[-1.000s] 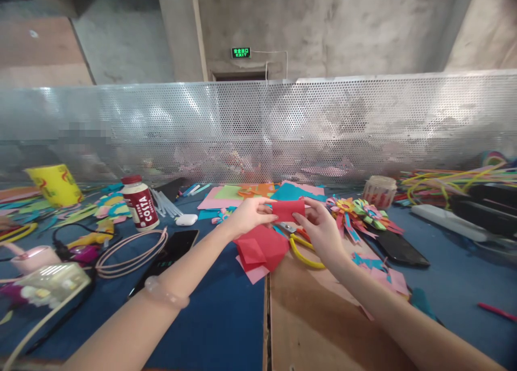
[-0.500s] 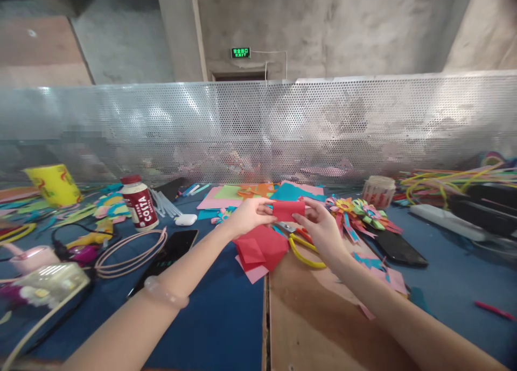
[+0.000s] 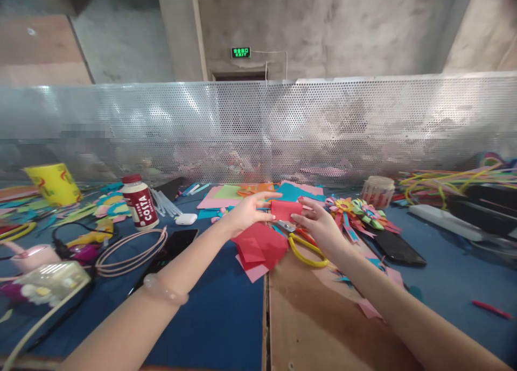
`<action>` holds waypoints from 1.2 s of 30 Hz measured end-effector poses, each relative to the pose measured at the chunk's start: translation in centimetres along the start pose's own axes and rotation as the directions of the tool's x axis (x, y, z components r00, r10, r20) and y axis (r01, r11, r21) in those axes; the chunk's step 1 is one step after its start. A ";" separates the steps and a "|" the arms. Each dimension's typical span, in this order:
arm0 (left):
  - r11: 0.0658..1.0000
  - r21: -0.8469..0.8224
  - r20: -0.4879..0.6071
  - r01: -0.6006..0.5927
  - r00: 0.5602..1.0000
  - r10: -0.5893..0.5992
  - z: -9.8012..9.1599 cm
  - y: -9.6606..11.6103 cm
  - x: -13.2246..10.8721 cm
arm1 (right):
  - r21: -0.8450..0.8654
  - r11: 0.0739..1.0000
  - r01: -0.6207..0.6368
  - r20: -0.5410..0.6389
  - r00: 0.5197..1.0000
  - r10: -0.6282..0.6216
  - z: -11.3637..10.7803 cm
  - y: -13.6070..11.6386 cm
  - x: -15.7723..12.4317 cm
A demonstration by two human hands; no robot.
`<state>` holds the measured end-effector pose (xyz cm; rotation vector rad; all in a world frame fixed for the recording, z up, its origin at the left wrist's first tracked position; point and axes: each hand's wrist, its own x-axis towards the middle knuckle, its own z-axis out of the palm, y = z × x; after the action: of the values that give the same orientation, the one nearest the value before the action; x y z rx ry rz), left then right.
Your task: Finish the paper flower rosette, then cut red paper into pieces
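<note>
Both of my hands hold a small folded red paper (image 3: 286,209) above the table. My left hand (image 3: 246,212) pinches its left edge between thumb and fingers. My right hand (image 3: 319,225) pinches its right edge. Under the paper lies a stack of red paper sheets (image 3: 260,245) on pink paper. Yellow-handled scissors (image 3: 304,245) lie just below my right hand.
A Costa bottle (image 3: 140,202), white earbud case (image 3: 186,219), black phone (image 3: 172,247) and pink cable coil (image 3: 131,247) lie left. Paper flowers (image 3: 357,212), another phone (image 3: 398,247) and a tape roll (image 3: 377,190) are right. A perforated metal screen (image 3: 258,128) stands behind.
My hands and the red paper have barely shifted; the left fingers have lifted slightly along the paper's top edge.
</note>
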<state>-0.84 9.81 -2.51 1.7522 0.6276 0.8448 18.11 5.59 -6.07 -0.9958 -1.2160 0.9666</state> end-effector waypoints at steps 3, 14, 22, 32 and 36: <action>0.995 -0.021 -0.006 0.093 0.996 -0.093 -0.4 0.3 -0.3 | -0.325 0.900 0.290 0.011 0.953 -0.303 -0.5 0.3 0.2; 0.930 -0.147 0.144 0.336 0.938 -0.316 -2.2 1.0 -0.6 | -0.604 0.067 0.794 0.562 0.484 -0.670 -1.1 -0.8 -0.4; 0.911 0.391 -0.033 0.132 0.991 -0.129 -2.0 2.2 -1.0 | -0.600 0.508 0.618 0.356 0.775 -0.522 -0.6 -0.1 -0.3; 0.807 0.568 0.147 -0.163 0.985 0.095 -0.7 1.1 -0.6 | -0.586 0.673 0.451 0.326 0.892 -0.314 -0.6 -0.9 -0.5; 0.828 0.543 0.099 -0.144 0.989 0.107 -0.6 0.9 -0.5 | -0.606 0.696 0.385 0.267 0.923 -0.278 -0.6 -0.8 -0.4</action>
<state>-1.61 9.49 -1.64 2.3568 0.7701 0.7325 18.69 4.89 -5.42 -1.1819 -1.8646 0.3129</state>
